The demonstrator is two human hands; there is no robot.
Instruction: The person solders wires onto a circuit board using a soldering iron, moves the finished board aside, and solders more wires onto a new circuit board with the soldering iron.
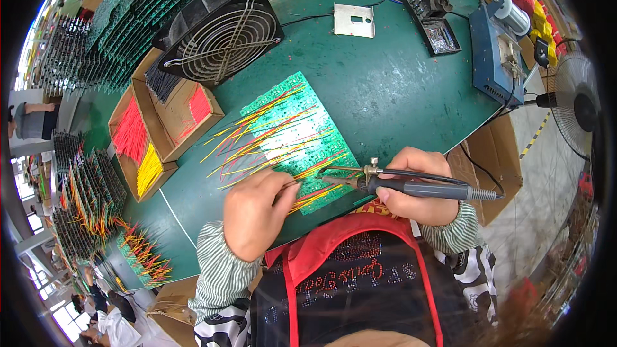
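A green circuit board (324, 135) lies on the table in front of me, with rows of red, yellow and black wires (276, 148) sticking out to its left. At the board's near left edge, my left hand (257, 209) pinches a thin wire between thumb and fingertips; its colour is hard to make out. My right hand (421, 186) is closed round the grey handle of a soldering iron (418, 187), which has a metal feed tube fixed along it. The iron's tip points left, over the board close to my left fingertips. Whether it touches a joint cannot be seen.
Cardboard boxes (168, 122) of red, yellow and dark wires stand left, beside a black fan (225, 35). A blue soldering station (491, 58) with a solder reel (512, 14) sits far right, near a black tool tray (429, 19). Wired boards (143, 257) lie lower left.
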